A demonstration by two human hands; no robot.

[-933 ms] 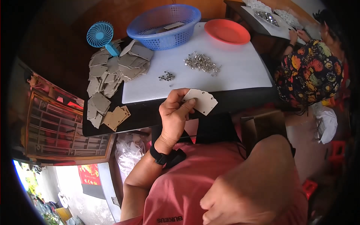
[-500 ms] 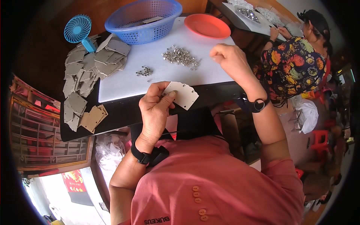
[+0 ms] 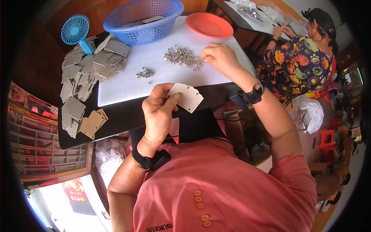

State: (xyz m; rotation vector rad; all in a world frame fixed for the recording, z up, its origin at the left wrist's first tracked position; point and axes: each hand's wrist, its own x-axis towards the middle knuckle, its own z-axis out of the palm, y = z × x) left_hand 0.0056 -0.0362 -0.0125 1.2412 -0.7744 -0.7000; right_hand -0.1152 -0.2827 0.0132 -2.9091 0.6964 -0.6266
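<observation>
My left hand (image 3: 159, 105) pinches a pale grey card piece (image 3: 189, 97) by its left side, thumb on top. The piece has a scalloped upper edge and small round holes near its rim. My right hand (image 3: 221, 58) hovers at the right end of a heap of small shiny metal pieces (image 3: 179, 55), which look like rivets or eyelets. Its fingers are curled together, and whatever they may hold is too small to make out. A smaller cluster of darker metal bits (image 3: 145, 72) lies left of the heap on the white board (image 3: 123, 88).
Grey card pieces (image 3: 73, 85) are piled along the table's left, with brown ones (image 3: 92, 123) at its near corner. A blue fan (image 3: 75, 30) stands behind them. At the back are a blue basket (image 3: 150, 35) and a red plate (image 3: 209, 25). Another person (image 3: 299, 63) works at the right.
My right hand has moved left and slightly down, to the edge of the metal heap. My left hand keeps its hold on the card piece. The whole view has shifted slightly.
</observation>
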